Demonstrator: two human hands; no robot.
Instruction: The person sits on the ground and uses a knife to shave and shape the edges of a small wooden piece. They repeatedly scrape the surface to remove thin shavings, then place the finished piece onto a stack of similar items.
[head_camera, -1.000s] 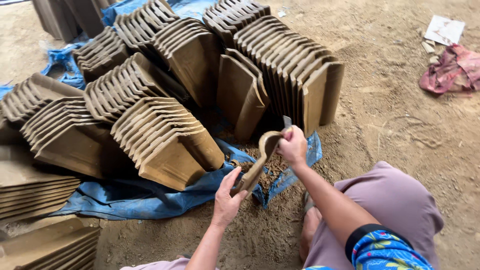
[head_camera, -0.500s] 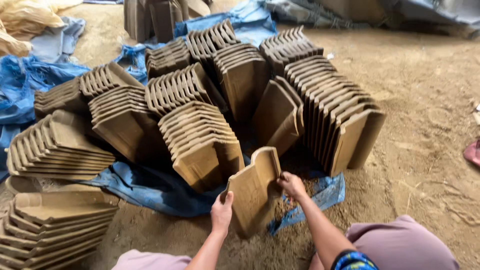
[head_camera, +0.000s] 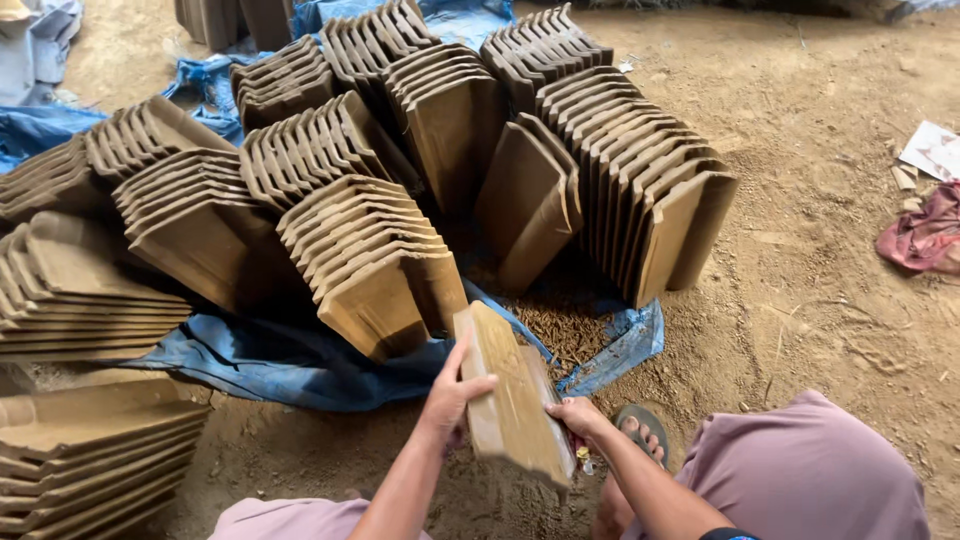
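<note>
Clay-brown, an unfired tile (head_camera: 512, 398) is held tilted over the sandy ground (head_camera: 800, 300) just before the stacks (head_camera: 370, 260), left hand (head_camera: 450, 395) clasped round its near edge, right hand (head_camera: 575, 415) curled at its lower side, seemingly mid-trimming. Its long axis runs from upper left, toward the stacks, down to lower right; a steady grip is judged needed next.

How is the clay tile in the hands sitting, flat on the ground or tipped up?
Tipped up: the clay tile slants, top edge raised, left hand gripping one side, right hand the other.
</note>
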